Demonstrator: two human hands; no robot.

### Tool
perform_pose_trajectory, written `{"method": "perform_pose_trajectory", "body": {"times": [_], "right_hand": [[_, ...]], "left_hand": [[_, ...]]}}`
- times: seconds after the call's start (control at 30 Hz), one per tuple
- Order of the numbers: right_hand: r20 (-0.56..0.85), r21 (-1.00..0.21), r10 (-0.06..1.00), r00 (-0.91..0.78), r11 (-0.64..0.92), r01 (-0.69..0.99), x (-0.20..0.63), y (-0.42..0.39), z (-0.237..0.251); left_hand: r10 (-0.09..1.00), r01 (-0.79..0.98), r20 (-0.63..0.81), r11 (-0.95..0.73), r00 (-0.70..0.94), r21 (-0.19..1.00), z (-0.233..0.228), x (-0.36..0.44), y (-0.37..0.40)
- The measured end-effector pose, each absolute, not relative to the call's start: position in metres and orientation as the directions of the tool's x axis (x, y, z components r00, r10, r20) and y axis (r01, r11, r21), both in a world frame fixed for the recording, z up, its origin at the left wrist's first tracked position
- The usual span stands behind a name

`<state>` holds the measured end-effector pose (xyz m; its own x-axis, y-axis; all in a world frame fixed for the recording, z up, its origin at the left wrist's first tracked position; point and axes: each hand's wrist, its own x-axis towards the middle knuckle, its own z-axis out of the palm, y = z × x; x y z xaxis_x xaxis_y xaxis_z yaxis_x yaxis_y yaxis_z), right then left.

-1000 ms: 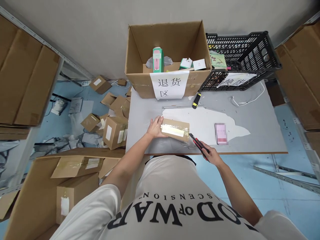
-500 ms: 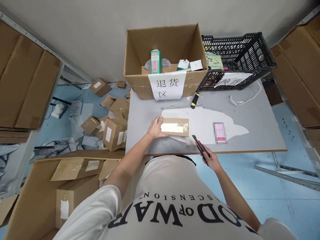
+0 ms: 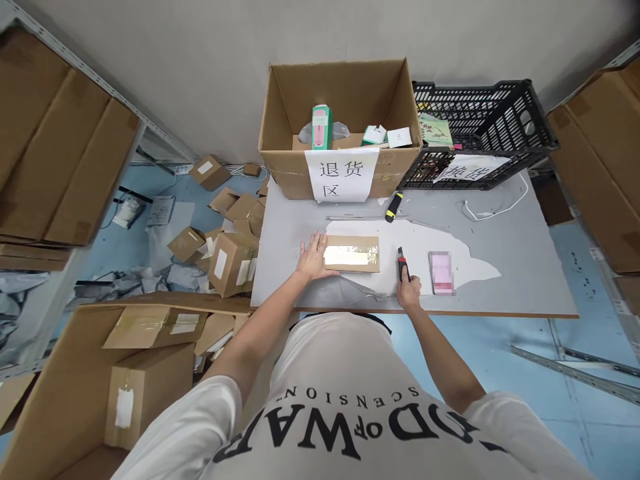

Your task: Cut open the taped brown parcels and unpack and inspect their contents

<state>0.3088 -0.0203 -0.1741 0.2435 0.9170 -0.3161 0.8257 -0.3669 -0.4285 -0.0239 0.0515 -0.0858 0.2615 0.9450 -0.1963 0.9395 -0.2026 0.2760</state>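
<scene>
Parcel (image 3: 351, 254) flat on surface (image 3: 500, 227), left hand (image 3: 313, 257) spread against its left end.
Right of parcel, right hand (image 3: 409, 291) clamped on cutter (image 3: 402, 263), now lowered beside it, blade off the tape.

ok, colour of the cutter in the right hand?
Red and black utility knife, held in the right hand; head view shows it best.

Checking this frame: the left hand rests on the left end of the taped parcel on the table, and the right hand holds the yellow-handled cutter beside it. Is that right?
Not quite. In the head view the right hand holds a red and black cutter; the yellow-handled cutter lies untouched further back, near the big cardboard box. The rest stands: the left hand rests on the left end of the taped parcel on the table.
</scene>
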Motion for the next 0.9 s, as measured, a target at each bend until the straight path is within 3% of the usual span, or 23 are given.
{"method": "perform_pose_trajectory", "body": {"times": [0.3,0.53,0.63,0.73,0.8,0.9], "right_hand": [[-0.364,-0.283,0.88,0.305,-0.417,0.864,0.294,-0.009,-0.202],[-0.33,-0.211,0.914,0.238,-0.317,0.925,0.295,-0.01,-0.199],[-0.283,-0.211,0.937,0.205,-0.27,0.94,0.297,-0.007,-0.187],[-0.141,-0.289,0.971,0.194,-0.227,0.93,0.294,0.012,-0.16],[-0.018,-0.354,0.993,0.114,-0.113,0.928,0.285,0.032,-0.135],[0.058,-0.366,0.974,-0.219,0.225,0.903,0.262,0.063,-0.1]], "left_hand": [[0.946,0.941,-0.187,-0.213,0.266,0.261,-0.086,-0.024,0.045],[0.941,0.941,-0.149,-0.274,0.305,0.199,-0.079,-0.019,0.026],[0.909,0.911,-0.144,-0.36,0.391,0.202,-0.077,-0.011,0.012],[0.88,0.883,-0.153,-0.411,0.449,0.226,-0.08,-0.003,0.001],[0.879,0.881,-0.153,-0.41,0.451,0.236,-0.083,0.0,-0.003],[0.88,0.879,-0.147,-0.41,0.452,0.245,-0.088,0.0,-0.006]]}}
